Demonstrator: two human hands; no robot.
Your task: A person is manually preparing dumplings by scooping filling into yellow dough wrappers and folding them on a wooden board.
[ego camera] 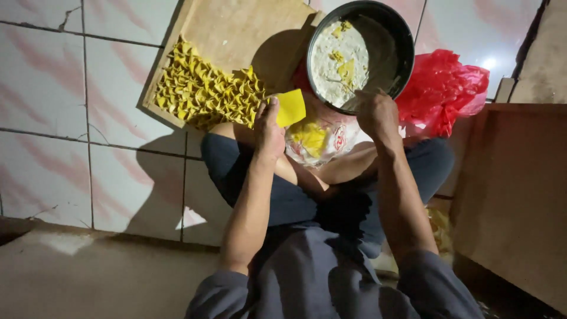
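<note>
Rows of folded yellow dumplings (204,91) on wooden board (248,29), left of round dark metal bowl (401,35) | left hand (269,127) pinches thin square yellow wrapper (290,107) by its edge, just below-left of bowl; looks soft, light, tearable | right hand (377,113) closed on thin utensil (354,101) at bowl rim | crumpled red plastic bag (443,88) right of bowl.

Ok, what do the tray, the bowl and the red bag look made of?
Tray: looks like bare wood, matte tan with faint grain. Bowl: probably metal or enamel, dark with a smooth thin rim; hard to tell. Red bag: thin plastic film, crinkled and glossy.
</note>
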